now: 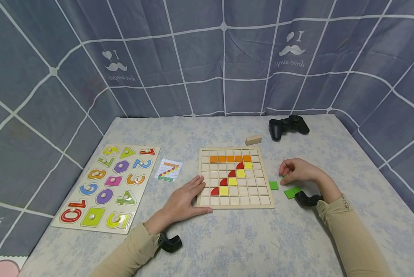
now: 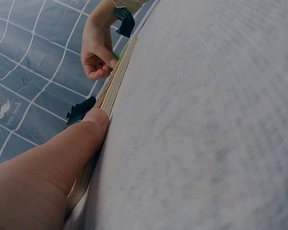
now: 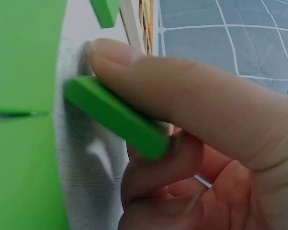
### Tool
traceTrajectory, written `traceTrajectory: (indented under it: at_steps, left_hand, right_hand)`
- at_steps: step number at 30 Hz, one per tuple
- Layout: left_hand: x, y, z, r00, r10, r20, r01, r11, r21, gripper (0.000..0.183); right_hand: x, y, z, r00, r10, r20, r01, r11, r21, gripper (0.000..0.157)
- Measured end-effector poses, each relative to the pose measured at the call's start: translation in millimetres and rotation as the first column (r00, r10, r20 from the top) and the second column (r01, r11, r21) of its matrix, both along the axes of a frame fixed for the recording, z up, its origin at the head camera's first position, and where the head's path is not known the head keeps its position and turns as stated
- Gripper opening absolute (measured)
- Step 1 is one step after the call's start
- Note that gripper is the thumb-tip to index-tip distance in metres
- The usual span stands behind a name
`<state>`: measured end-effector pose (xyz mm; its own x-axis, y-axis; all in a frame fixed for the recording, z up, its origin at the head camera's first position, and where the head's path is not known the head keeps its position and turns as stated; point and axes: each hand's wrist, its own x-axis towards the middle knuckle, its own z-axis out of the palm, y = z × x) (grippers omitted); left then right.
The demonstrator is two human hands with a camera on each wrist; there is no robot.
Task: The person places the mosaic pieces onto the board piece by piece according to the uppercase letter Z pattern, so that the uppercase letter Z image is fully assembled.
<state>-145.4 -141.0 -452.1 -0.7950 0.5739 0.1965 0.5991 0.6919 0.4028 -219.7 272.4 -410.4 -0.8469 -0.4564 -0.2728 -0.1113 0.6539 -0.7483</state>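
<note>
A square wooden grid board (image 1: pixel 244 200) lies mid-table, with an orange row, a diagonal of red quarter-round and yellow square tiles in its cells. My left hand (image 1: pixel 182 198) rests at its lower left corner, fingertips on the left edge, thumb along the front edge. Right of the board, my right hand (image 1: pixel 300 171) pinches a green square tile (image 3: pixel 115 117) between thumb and curled fingers, just above the table. One loose green tile (image 1: pixel 274 185) lies beside the board's right edge. More green tiles (image 1: pixel 290 192) lie under the right wrist, partly hidden by the black wrist device.
A printed pattern card (image 1: pixel 169 170) lies left of the board, showing a similar figure with a green bottom row. Farther left is a number-and-shape puzzle board (image 1: pixel 140 189). Behind the grid board stand a small wooden block (image 1: pixel 253 140) and a black game controller (image 1: pixel 289 126).
</note>
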Motion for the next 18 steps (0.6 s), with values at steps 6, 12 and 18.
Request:
traceTrajectory:
  at_steps: [6, 12, 18]
  left_hand:
    - [0.1, 0.0, -0.3, 1.000, 0.001, 0.006, -0.001, 1.000, 0.003, 0.087]
    - [-0.5, -0.1, -1.2, 1.000, 0.003, -0.001, -0.003, 1.000, -0.003, 0.087]
    - [-0.7, 0.0, -1.5, 1.000, 0.004, 0.001, -0.004, 1.000, 0.004, 0.087]
  right_hand:
    - [0.7, 3.6, 1.4, 0.996, 0.053, 0.076, -0.049, 0.997, -0.051, 0.029]
    - [1.0, 7.4, 2.3, 0.985, 0.115, 0.131, -0.107, 0.992, -0.068, 0.035]
    - [3.3, 9.0, 6.2, 0.989, 0.084, 0.118, -0.077, 0.995, -0.062, 0.035]
